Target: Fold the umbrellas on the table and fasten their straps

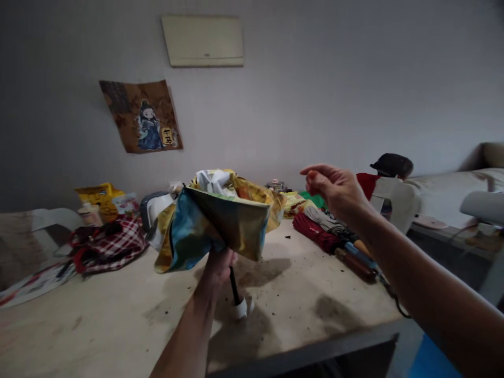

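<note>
A partly folded umbrella [220, 215] with blue, yellow and gold cloth stands upright over the table, its loose folds spread out. Its dark shaft runs down to a white handle end low over the tabletop. My left hand [222, 265] is closed round the umbrella just below the cloth, with the fingers partly hidden. My right hand [334, 189] is raised to the right of the umbrella, apart from it, its index finger stretched out and the thumb apart, holding nothing.
Folded umbrellas, one dark red [315, 231], lie at the right of the table [299, 299]. A red checked cloth bag [114, 247], a yellow bag [103, 202] and a bottle are at the left. A white chair [403, 202] stands behind my right arm.
</note>
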`<state>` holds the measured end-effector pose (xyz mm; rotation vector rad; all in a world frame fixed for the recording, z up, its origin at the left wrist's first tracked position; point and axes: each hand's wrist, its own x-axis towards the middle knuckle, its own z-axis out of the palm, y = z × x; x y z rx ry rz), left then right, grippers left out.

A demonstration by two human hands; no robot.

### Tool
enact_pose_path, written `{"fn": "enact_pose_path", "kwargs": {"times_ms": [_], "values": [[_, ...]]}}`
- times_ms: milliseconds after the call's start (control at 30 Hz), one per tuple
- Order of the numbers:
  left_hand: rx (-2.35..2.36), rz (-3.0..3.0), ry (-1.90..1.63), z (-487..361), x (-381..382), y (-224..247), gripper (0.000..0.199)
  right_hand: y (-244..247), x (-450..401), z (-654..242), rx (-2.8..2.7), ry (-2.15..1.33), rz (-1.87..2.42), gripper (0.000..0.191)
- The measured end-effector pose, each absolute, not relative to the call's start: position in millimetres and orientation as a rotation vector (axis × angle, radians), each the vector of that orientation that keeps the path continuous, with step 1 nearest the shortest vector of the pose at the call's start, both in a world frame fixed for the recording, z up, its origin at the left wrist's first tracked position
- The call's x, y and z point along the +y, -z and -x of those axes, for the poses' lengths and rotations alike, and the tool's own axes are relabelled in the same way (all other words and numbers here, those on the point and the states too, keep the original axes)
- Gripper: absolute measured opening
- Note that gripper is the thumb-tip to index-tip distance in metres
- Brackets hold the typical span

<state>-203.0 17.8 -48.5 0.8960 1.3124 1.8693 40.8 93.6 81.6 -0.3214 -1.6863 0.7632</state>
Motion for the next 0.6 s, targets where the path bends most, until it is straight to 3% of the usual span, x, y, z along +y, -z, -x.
{"fn": "enact_pose_path", "kwargs": {"times_ms": [133, 200, 267, 433, 600], "values": [[1.326, -0.917, -1.925, 195, 21, 53, 0.046, -32, 51, -20, -1.807, -0.777, 0.431, 0.036], [1.341, -0.94, -1.946, 192, 23, 55, 0.046, -12, 38, -7, -1.821, -0.794, 0.49, 0.055], [1.347, -0.962, -1.947, 190, 24, 56, 0.046, -7, 34, 4, -1.756, -0.85, 0.526, 0.06], [1.378, -0.979, -1.909, 192, 23, 57, 0.047, -39, 49, 13, -1.519, -0.857, 0.377, 0.026], [1.318, -0.962, -1.934, 193, 20, 55, 0.048, -63, 55, -2, -1.583, -0.792, 0.271, 0.016]]}}
